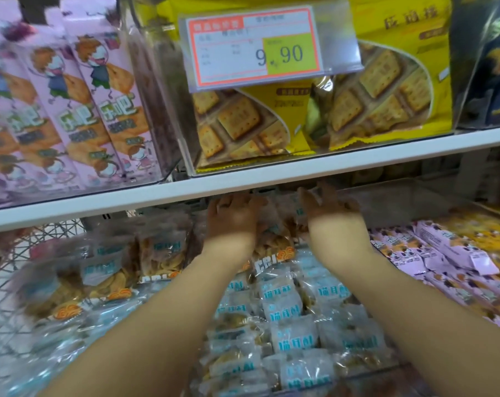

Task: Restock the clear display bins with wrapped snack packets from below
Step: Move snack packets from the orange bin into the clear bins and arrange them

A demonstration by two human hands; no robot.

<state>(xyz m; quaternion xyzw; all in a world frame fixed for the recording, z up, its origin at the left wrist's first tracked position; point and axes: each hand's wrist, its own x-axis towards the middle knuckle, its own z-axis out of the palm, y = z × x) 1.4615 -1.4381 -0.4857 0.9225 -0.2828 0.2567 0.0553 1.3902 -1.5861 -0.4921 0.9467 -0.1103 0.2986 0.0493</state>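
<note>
Here, both hands reach deep under the white shelf edge (271, 174), which runs just above the fingertips and hides them. The left hand (233, 217) shows its back, its fingers stretched out straight and close together as far as they can be seen. The right hand (330, 209) stands on edge with the thumb up; its fingers are blurred and half hidden, so whether they pinch anything cannot be told. Below and on the near side of both sets of fingers, the wrapped snack packets (284, 309), blue-labelled, lie heaped in a clear bin (380, 371). Left of the left fingers lie larger crisp bags (160, 253); right of the right fingers, purple packets (409, 249). Above the fingers, over the shelf edge, stand yellow biscuit bags (237, 121) behind a price tag (254, 48)
</note>
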